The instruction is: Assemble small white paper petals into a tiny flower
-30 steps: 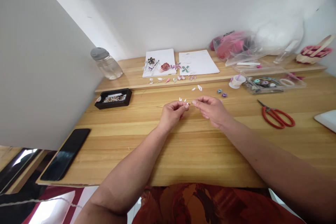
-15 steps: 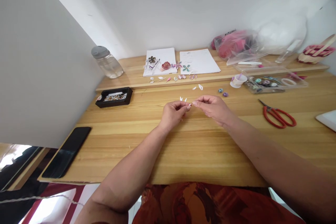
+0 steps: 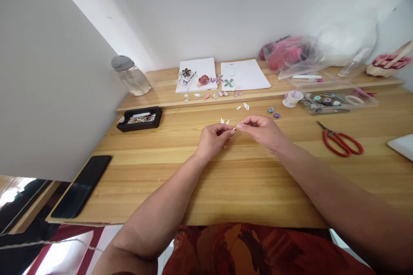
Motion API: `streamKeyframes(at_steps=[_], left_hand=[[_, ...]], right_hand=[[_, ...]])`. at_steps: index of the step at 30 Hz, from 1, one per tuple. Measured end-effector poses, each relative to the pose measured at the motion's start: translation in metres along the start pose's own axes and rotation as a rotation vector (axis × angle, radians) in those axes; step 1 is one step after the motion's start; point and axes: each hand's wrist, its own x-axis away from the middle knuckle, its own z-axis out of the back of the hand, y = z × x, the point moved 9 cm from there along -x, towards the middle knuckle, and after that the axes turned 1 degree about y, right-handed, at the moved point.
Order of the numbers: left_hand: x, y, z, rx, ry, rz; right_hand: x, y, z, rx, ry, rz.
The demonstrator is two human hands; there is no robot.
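Observation:
My left hand and my right hand meet fingertip to fingertip over the middle of the wooden table. Both are closed in a pinch around a tiny pale piece, too small and too covered to name. Just behind the left fingers lie small white petal-shaped pieces. Farther back is another white petal-shaped piece. Along the raised shelf's edge sits a row of small petals, among them a pink one. Finished-looking flowers, one red and one green, rest on white paper.
Orange-handled scissors lie at the right, below a clear box of thread and small parts. A white spool stands beside it. At left are a black tray of beads, a water bottle and a phone.
Both hands keep nearly the same place and pinch. The view has shifted very slightly; otherwise the things on the table are unmoved.

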Motion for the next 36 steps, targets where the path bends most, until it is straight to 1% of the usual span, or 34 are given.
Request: streamKeyframes(at_steps=[4, 10, 19, 21, 23, 27, 29, 32, 36], left_hand=[[0.000, 0.002, 0.000, -0.017, 0.006, -0.017], [0.000, 0.004, 0.001, -0.020, 0.023, -0.038], [0.000, 0.008, 0.000, 0.066, 0.010, -0.063], [0.000, 0.008, -0.001, 0.085, -0.002, -0.063], [0.000, 0.008, -0.002, 0.103, -0.015, -0.060], [0.001, 0.009, -0.003, 0.103, -0.032, -0.066], [0.001, 0.010, -0.004, 0.091, -0.042, -0.078], [0.001, 0.011, -0.004, 0.101, -0.046, -0.091], [0.000, 0.010, -0.002, 0.122, -0.018, -0.081]], right_hand=[[-0.001, 0.000, -0.002, 0.058, -0.026, 0.033], [0.001, -0.001, -0.004, 0.110, -0.042, 0.023], [0.002, -0.005, -0.005, 0.166, -0.050, 0.028], [0.002, -0.005, -0.005, 0.137, -0.050, 0.030], [0.002, -0.003, -0.005, 0.059, -0.050, -0.006], [0.003, 0.011, -0.007, -0.142, -0.044, -0.191], [0.004, 0.015, -0.008, -0.208, -0.042, -0.245], [0.003, 0.015, -0.008, -0.217, -0.039, -0.243], [0.003, 0.008, -0.007, -0.137, -0.050, -0.161]])
